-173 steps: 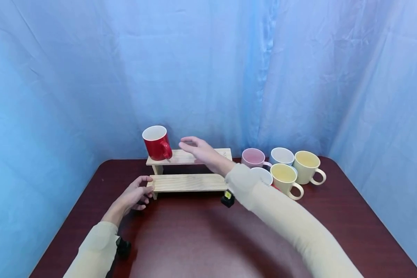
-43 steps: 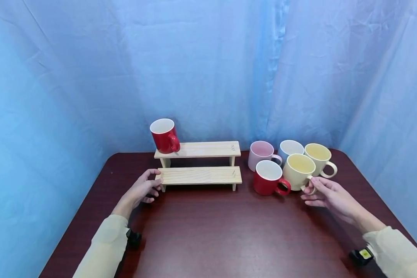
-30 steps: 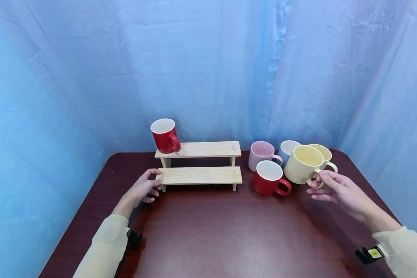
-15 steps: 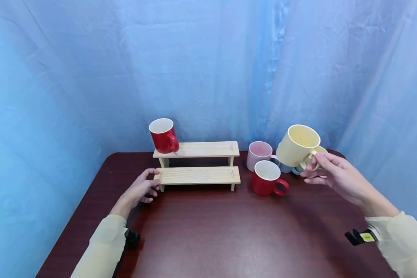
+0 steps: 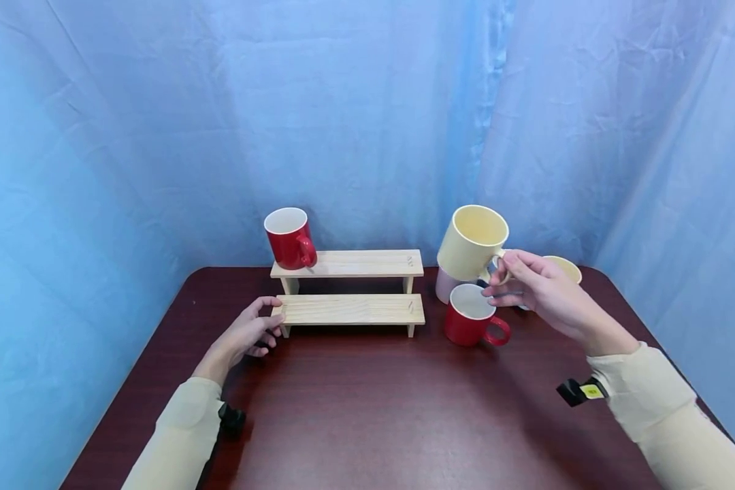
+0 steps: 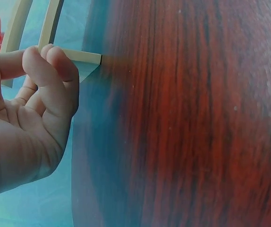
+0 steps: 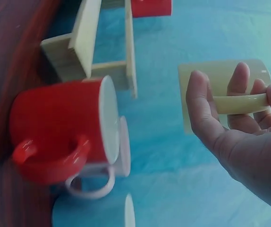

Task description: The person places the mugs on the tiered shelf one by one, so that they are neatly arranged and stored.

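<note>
In the head view my right hand (image 5: 542, 292) holds a pale yellow mug (image 5: 465, 250) by its handle, raised above the other mugs and slightly tilted. The right wrist view shows fingers curled through the handle of that yellow mug (image 7: 215, 78). My left hand (image 5: 245, 335) grips the left end of a two-tier wooden shelf (image 5: 349, 309) at its lower board. Thumb and fingers of the left hand (image 6: 36, 99) meet at the board's end in the left wrist view. A red mug (image 5: 288, 248) stands on the upper board's left end.
On the dark red table (image 5: 355, 408), right of the shelf, stands another red mug (image 5: 465, 327). Behind it is a pink mug (image 5: 446, 286), partly hidden. A second yellow mug (image 5: 563, 267) and a blue mug (image 7: 88, 213) are mostly covered by the right hand. Blue curtains (image 5: 343, 136) surround the table.
My right hand let go of the red mug area, took the front yellow mug by its handle, lifted it and carried it left. The left hand has stayed at the shelf's end.
</note>
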`<state>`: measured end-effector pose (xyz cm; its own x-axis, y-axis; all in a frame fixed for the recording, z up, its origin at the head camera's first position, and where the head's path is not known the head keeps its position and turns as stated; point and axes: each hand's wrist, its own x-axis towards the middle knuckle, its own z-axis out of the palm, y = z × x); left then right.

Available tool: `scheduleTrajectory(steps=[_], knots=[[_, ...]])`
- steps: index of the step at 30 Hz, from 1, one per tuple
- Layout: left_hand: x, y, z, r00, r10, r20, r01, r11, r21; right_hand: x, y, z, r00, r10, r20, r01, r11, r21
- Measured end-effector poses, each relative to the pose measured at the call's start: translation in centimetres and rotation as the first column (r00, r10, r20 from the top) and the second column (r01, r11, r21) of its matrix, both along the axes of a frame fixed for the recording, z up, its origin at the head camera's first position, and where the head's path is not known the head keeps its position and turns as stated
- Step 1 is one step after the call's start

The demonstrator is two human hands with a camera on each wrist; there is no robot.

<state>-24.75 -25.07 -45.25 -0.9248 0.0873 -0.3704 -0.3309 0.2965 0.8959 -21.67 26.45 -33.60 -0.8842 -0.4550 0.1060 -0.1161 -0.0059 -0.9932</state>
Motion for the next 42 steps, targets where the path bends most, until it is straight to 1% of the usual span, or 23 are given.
scheduleTrajectory(steps=[7,9,12,13,17,19,21,24,29,32,36,39,42], knots=[[0.1,-0.6,-0.1,1.0,-0.018,0.019,0.017,1.0,0.007,-1.0,-3.0,1.0,0.999,0.045,-0.004,-0.045,0.999,-0.011],[0.1,-0.7,-0.2,0.999,-0.028,0.025,0.028,1.0,0.007,-1.4,-4.0,1.1,0.998,0.055,0.008,-0.055,0.998,-0.018],[0.1,-0.8,-0.3,0.999,-0.028,0.033,0.027,1.0,0.013,-2.0,-5.6,1.2,0.997,0.069,0.036,-0.067,0.997,-0.042],[0.1,-0.8,-0.3,0.999,-0.033,0.031,0.033,0.999,0.016,-2.2,-6.1,1.2,0.997,0.069,0.046,-0.067,0.997,-0.049],[-0.1,-0.8,-0.3,0.999,-0.025,0.038,0.024,0.999,0.024,-3.2,-8.4,1.3,0.994,0.065,0.086,-0.058,0.995,-0.086],[-0.2,-0.8,-0.3,0.999,-0.025,0.039,0.024,0.999,0.024,-3.7,-9.5,1.3,0.994,0.055,0.099,-0.047,0.996,-0.08],[-0.2,-0.8,-0.3,0.999,-0.023,0.042,0.022,1.0,0.023,-4.4,-10.6,1.3,0.993,0.052,0.109,-0.044,0.997,-0.071],[-0.3,-0.8,-0.2,0.999,-0.023,0.042,0.022,0.999,0.024,-5.4,-12.2,1.1,0.992,0.042,0.121,-0.038,0.999,-0.028],[-0.2,-0.9,-0.1,0.999,-0.018,0.045,0.016,0.999,0.03,-6.8,-14.7,0.6,0.985,0.02,0.173,-0.022,1.0,0.004],[-0.1,-0.8,0.0,0.999,-0.022,0.041,0.021,0.999,0.034,-7.3,-16.0,0.2,0.981,0.01,0.194,-0.008,1.0,-0.012],[0.0,-0.8,0.0,0.999,-0.028,0.037,0.027,0.999,0.032,-7.7,-17.7,-0.4,0.98,-0.001,0.2,0.005,1.0,-0.022],[0.1,-0.9,0.0,0.999,-0.013,0.043,0.012,1.0,0.028,-8.1,-18.8,-0.8,0.981,-0.01,0.196,0.009,1.0,0.004],[0.2,-0.9,0.0,0.999,-0.018,0.039,0.017,1.0,0.026,-8.5,-19.8,-1.1,0.982,-0.024,0.19,0.014,0.999,0.051]])
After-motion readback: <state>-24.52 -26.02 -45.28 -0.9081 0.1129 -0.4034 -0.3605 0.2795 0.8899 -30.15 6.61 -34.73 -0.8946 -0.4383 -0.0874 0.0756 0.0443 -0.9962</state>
